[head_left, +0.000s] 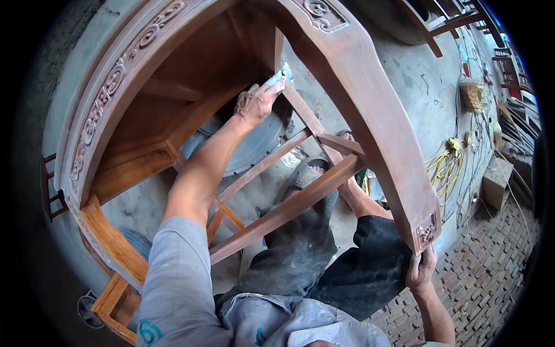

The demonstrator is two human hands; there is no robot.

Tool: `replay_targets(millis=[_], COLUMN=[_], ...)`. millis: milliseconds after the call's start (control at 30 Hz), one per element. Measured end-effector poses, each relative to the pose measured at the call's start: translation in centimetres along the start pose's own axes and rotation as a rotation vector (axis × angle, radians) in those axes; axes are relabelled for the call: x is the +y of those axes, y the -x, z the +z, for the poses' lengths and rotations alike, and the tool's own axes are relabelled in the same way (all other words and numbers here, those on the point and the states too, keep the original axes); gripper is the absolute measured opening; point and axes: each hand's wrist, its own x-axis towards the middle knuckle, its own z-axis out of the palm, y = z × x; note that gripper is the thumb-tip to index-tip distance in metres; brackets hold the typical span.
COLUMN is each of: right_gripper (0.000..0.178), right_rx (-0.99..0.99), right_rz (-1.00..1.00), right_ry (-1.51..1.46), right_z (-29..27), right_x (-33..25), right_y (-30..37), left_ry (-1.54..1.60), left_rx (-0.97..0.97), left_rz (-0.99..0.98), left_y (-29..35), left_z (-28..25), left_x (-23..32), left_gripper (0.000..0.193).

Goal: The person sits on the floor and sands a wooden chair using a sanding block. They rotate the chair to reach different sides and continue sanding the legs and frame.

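Observation:
A wooden furniture frame (378,110), brown with carved scrollwork, is tipped over in front of me. Up inside it, my left hand (257,104) is closed on a small pale blue-white folded piece (281,75). Whether that piece is sandpaper or cloth I cannot tell. It is pressed against the wood where a slim crossbar (303,110) meets an inner corner. At the lower right, my right hand (423,269) grips the carved foot (426,232) of a curved leg, its fingers partly hidden by the wood.
Crossing bars (289,211) span the frame above my legs and sandalled feet (306,173). A round grey metal object (231,147) stands beneath it. To the right lie a coiled yellow cord (450,168), a bucket (473,95), a box (497,182) and brick paving (480,254).

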Motion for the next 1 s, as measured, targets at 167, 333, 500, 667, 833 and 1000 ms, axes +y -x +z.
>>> replay_targets(millis=[167,333,500,667,833,1000], right_gripper=[0.025,0.030,0.029,0.030,0.031,0.032], right_rx=[0.017,-0.033,-0.016,-0.048,-0.028,-0.070], right_rz=[0.013,0.008,0.028,0.063,0.062,0.075], right_ry=[-0.007,0.004,-0.003,0.049,0.016,0.037], right_z=[0.1,-0.3,-0.3,-0.4,-0.2,-0.5], right_x=[-0.9,0.1,-0.8,0.4,-0.3,-0.5], right_y=[-0.8,0.2,-0.7,0.5,-0.1,0.3], left_ry=[0.063,-0.147,-0.148,-0.169,-0.105,-0.084], left_rx=[-0.145,-0.033,-0.106,-0.101,-0.340,-0.164], left_rz=[0.178,0.030,0.408,0.351,0.347,0.355], left_y=[5.9,0.7,6.0,1.2,5.9,4.7], left_z=[3.8,-0.2,4.1,2.7,2.2,2.7], left_x=[7.6,0.2,8.3,6.1,8.2,8.6], left_gripper=[0.022,0.026,0.032,0.037,0.052,0.042])
